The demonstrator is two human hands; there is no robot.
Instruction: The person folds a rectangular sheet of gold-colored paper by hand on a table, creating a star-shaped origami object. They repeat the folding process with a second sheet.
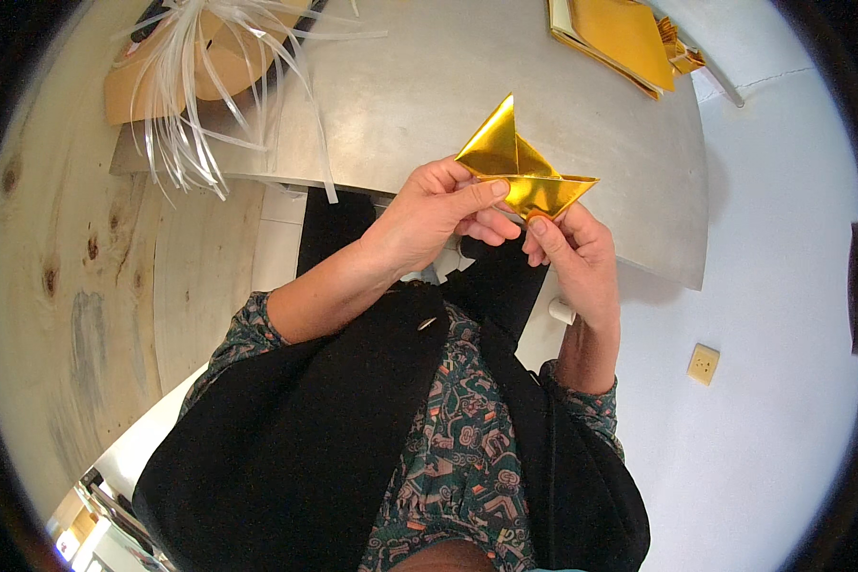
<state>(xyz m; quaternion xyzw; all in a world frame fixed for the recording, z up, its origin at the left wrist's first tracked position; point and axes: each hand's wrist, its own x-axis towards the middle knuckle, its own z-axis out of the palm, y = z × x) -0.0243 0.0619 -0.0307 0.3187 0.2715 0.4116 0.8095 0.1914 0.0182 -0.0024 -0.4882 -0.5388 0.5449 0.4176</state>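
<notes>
Head view, looking down. Both hands held a folded sheet of gold foil paper (520,172) in the air over the near edge of a grey metal desk (582,114), a little toward 12 o'clock of the picture's centre. The left hand (429,219) was closed in a pinch on the paper's lower left margin, thumb laid flat across the foil and the other fingers curled beneath. The right hand (577,262) met the paper from 5 o'clock, its thumb and forefinger tips pressed to the lower edge and the remaining fingers loosely bent; how firmly it gripped could not be told.

The paper already carried several folds: one pointed flap stood up toward 12 o'clock, and a second triangular wing ran out toward 3 o'clock, so the sheet read as a partly built shape rather than a flat square. By judgement the folding was well under way but not closed off, since the layers along the lower edge were held open between the fingertips and the figure had no finished outline.

At 1 o'clock on the desk lay a stack of flat gold sheets (624,38), apparently unfolded. At 10 o'clock a bundle of pale plastic strips (195,86) spilled over a tan cardboard piece (229,67). A wooden surface (86,257) lay at 9 o'clock.
</notes>
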